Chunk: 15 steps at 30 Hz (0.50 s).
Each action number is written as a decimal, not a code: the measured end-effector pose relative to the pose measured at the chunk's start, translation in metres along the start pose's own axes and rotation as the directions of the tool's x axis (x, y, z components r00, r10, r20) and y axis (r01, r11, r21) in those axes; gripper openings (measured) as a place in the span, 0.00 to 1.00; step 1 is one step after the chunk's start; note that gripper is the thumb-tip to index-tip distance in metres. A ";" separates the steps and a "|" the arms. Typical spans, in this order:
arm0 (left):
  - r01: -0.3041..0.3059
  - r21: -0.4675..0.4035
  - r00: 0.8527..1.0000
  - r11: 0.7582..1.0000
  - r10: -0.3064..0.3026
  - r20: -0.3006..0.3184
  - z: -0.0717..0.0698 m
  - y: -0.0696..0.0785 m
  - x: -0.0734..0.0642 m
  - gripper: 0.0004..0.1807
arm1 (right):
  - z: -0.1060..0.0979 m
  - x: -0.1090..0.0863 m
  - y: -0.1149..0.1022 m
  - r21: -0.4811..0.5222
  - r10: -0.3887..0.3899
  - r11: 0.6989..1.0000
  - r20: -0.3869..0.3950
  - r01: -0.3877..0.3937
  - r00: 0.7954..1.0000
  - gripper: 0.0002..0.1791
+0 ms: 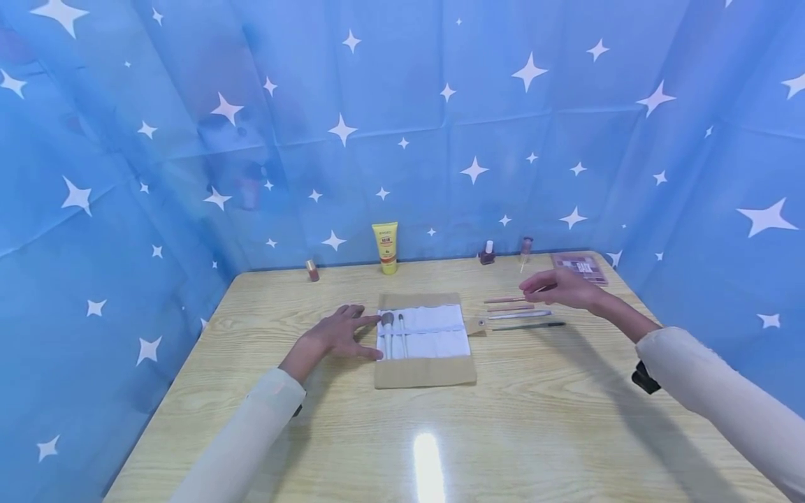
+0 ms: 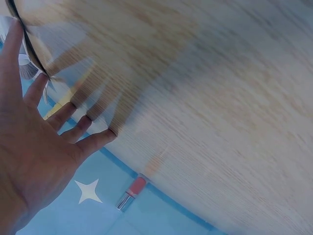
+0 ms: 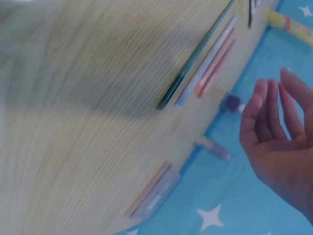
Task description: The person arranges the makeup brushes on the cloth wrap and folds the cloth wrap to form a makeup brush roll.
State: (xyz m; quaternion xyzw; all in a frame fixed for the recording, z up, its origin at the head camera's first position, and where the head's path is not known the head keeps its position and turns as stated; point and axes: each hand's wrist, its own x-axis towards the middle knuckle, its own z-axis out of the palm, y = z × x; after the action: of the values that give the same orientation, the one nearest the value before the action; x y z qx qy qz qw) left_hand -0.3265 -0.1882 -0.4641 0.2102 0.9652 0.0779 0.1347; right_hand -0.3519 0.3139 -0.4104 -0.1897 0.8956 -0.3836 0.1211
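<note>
A tan fabric brush roll (image 1: 425,373) with a white lining lies unfolded on the table. Two makeup brushes, a fluffy one (image 1: 388,320) and a thinner one (image 1: 402,327), sit in its left slots. My left hand (image 1: 339,334) rests at the roll's left edge, fingers spread, thumb near the lower corner. Several slim pencil-like sticks lie side by side right of the roll: a dark green one (image 3: 193,58), a whitish one (image 1: 519,315) and pink ones (image 1: 511,308). Above their right ends hovers my right hand (image 1: 562,288); its fingers (image 3: 268,110) are loosely bent with nothing between them.
Along the back edge stand a lipstick (image 1: 312,270), a yellow tube (image 1: 386,248), a dark nail polish bottle (image 1: 487,253) and a small pinkish tube (image 1: 525,250). A makeup palette (image 1: 581,267) lies at the back right corner. A blue star-patterned curtain (image 1: 402,168) surrounds the table.
</note>
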 end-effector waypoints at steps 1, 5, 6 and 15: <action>-0.005 -0.002 1.000 1.000 0.005 -0.002 0.000 0.000 0.000 0.52 | -0.002 -0.002 0.001 0.005 0.005 1.000 -0.002 -0.005 1.000 0.20; -0.002 0.002 1.000 1.000 0.002 0.003 -0.001 0.001 0.000 0.52 | -0.006 -0.010 0.007 0.008 0.013 1.000 -0.008 -0.012 1.000 0.22; 0.001 0.006 1.000 1.000 -0.001 0.004 -0.001 0.001 0.000 0.52 | -0.007 -0.011 0.010 0.007 0.018 1.000 -0.012 -0.018 1.000 0.22; 0.026 0.022 1.000 0.999 -0.026 0.017 0.000 0.000 -0.002 0.52 | -0.010 -0.024 0.039 -0.048 -0.014 0.999 -0.050 0.012 0.999 0.20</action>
State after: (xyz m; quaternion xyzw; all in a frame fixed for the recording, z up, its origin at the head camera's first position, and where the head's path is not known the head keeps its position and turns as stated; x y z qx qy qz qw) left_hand -0.3246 -0.1894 -0.4636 0.1998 0.9674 0.0636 0.1418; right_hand -0.3432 0.3552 -0.4305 -0.1886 0.9060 -0.3677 0.0918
